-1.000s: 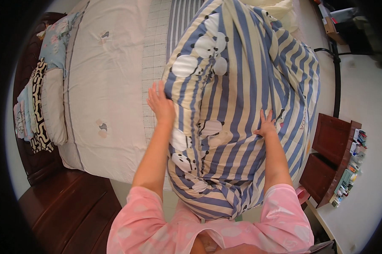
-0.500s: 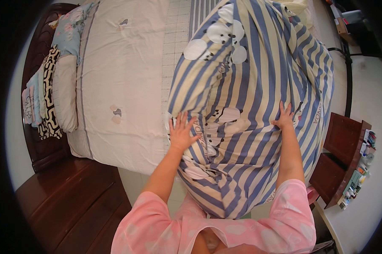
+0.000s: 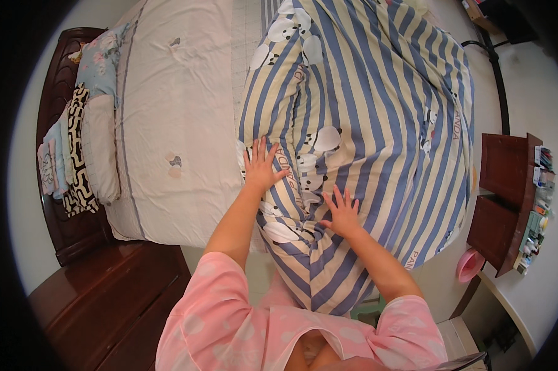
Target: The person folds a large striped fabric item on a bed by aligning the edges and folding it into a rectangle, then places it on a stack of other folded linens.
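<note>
A blue and cream striped duvet [image 3: 378,142] with white panda figures lies in a heap over the right part of the bed, its near corner hanging over the bed's edge. My left hand [image 3: 261,168] rests flat on its left edge, fingers spread. To the right and nearer to me, my right hand [image 3: 342,213] lies on the duvet with its fingers apart, beside a fold that runs lengthwise. Neither hand grips the cloth. Left of the duvet stretches a pale bed sheet [image 3: 192,123] with small printed patches and slight wrinkles.
Pillows [image 3: 99,148] and folded cloths lean against the dark wooden headboard [image 3: 50,154] at the left. A dark wooden cabinet [image 3: 112,290] stands near left. At the right are an open-doored small cabinet [image 3: 501,204] with bottles on top, a pink basin [image 3: 470,266] and a desk [image 3: 507,297].
My right hand has moved left and nearer to me across the duvet. The duvet's right side now lies flatter, with straighter stripes. My left hand stays at the left edge.
</note>
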The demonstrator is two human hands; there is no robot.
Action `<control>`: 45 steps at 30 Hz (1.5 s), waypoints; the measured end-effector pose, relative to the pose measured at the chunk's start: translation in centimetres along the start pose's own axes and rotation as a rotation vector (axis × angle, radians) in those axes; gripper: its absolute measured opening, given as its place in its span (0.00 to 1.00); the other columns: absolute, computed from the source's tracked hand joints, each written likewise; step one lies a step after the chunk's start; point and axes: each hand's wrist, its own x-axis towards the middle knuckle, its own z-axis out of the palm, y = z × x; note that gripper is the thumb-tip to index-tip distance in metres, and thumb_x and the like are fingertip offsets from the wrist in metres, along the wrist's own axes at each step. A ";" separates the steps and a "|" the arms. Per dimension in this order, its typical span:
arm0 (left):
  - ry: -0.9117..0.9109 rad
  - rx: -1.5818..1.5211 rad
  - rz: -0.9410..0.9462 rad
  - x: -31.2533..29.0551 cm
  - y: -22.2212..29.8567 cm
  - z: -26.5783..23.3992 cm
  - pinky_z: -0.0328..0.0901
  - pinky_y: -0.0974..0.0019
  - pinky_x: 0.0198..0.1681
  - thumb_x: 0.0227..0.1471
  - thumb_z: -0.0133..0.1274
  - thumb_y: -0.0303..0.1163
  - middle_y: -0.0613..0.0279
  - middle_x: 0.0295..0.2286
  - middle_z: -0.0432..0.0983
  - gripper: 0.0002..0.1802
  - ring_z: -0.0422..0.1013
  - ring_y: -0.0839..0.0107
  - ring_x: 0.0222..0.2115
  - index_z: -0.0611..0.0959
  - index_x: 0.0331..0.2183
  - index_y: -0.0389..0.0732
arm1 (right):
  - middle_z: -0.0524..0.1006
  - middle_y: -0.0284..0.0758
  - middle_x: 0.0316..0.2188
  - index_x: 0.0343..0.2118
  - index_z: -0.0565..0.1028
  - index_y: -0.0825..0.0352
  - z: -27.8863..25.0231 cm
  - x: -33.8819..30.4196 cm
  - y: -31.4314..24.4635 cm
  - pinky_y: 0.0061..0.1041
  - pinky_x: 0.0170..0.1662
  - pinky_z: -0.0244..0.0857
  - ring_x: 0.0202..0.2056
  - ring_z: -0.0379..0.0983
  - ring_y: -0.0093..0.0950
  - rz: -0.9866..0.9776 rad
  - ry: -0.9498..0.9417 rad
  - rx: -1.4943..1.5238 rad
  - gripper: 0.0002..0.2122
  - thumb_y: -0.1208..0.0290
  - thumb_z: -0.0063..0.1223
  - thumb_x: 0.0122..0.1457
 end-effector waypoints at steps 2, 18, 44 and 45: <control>-0.004 0.000 -0.027 -0.6 0.7 -0.7 0.35 0.40 0.56 0.33 0.58 0.55 0.58 0.59 0.39 0.49 0.35 0.58 0.60 0.57 0.56 0.56 | 0.38 0.32 0.62 0.58 0.53 0.45 1.2 -1.5 0.1 0.62 0.52 0.43 0.61 0.34 0.46 0.072 -0.110 -0.021 0.43 0.51 0.63 0.36; 0.219 -0.397 -0.206 -23.1 7.9 3.5 0.37 0.45 0.57 0.33 0.62 0.48 0.44 0.58 0.37 0.57 0.35 0.46 0.58 0.48 0.57 0.39 | 0.66 0.36 0.49 0.48 0.66 0.60 2.7 -7.5 -0.8 0.44 0.51 0.52 0.52 0.60 0.36 -0.420 0.179 0.413 0.26 0.65 0.59 0.42; 0.266 -0.484 -0.242 -27.5 8.3 5.1 0.47 0.53 0.56 0.42 0.54 0.37 0.41 0.51 0.52 0.42 0.52 0.48 0.52 0.53 0.55 0.38 | 0.69 0.32 0.29 0.24 0.73 0.60 16.5 -32.4 -1.0 0.32 0.43 0.54 0.37 0.63 0.30 0.050 0.241 -0.142 0.07 0.72 0.55 0.37; 0.348 -0.296 0.049 -27.9 9.3 2.9 0.47 0.54 0.55 0.40 0.55 0.32 0.45 0.51 0.55 0.39 0.53 0.50 0.52 0.58 0.54 0.39 | 0.69 0.32 0.31 0.24 0.73 0.61 16.4 -32.7 -1.3 0.32 0.43 0.54 0.37 0.63 0.30 0.067 0.247 -0.115 0.08 0.72 0.56 0.37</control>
